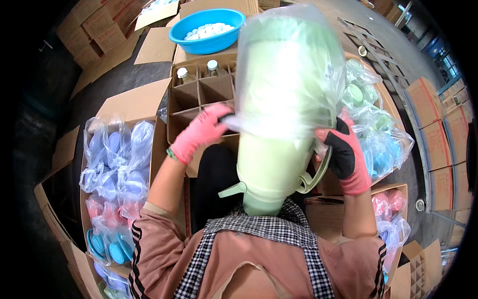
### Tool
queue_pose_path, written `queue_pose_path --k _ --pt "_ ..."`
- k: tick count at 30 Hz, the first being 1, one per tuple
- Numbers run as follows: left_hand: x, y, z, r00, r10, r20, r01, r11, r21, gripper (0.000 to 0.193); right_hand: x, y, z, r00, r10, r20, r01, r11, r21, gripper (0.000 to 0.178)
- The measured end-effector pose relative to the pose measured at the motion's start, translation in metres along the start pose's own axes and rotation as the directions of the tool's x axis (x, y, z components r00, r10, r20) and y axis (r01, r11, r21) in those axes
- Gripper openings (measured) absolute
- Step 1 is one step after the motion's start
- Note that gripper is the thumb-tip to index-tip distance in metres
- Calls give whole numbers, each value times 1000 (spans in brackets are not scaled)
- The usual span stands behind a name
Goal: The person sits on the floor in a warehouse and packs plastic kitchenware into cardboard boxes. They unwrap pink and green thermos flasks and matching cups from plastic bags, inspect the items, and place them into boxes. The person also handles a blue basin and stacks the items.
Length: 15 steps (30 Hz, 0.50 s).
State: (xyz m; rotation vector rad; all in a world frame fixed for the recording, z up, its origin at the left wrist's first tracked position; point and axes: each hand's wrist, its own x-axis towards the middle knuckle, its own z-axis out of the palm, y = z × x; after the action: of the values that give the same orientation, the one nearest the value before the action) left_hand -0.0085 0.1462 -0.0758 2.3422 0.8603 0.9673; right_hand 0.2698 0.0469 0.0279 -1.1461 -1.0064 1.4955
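Note:
A large pale green thermos jug point(266, 162) is in front of me, its narrow capped end toward my lap. A loop handle point(318, 172) is on its right side and a lever-like spout point(233, 190) sticks out at left. A clear plastic bag point(294, 70) covers its far, wide end, with the bag's open edge around the jug's middle. My left hand point(203, 130), in a pink and black glove, is closed on the bag's edge, slightly blurred. My right hand point(347, 152), gloved alike, pinches the bag's edge beside the handle; some of its fingers are hidden.
Beyond my left hand stands a divided carton point(186, 94) with white-capped glass bottles. A blue basin point(206, 47) of white caps sits behind it. Bagged coloured jugs fill cartons at left point(117, 154) and right point(371, 119). Stacked boxes point(438, 134) line the far right.

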Motion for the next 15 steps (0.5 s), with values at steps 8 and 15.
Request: queue_pose_path --k 8,15 --pt "-95 70 24 645 -381 662 568 819 -81 32 -22 122 -53 877 -388 -284 188 820 -541 57" --pt "-25 17 89 634 -591 499 546 -116 -830 65 -14 111 -19 837 -501 -222 165 617 -769 70"
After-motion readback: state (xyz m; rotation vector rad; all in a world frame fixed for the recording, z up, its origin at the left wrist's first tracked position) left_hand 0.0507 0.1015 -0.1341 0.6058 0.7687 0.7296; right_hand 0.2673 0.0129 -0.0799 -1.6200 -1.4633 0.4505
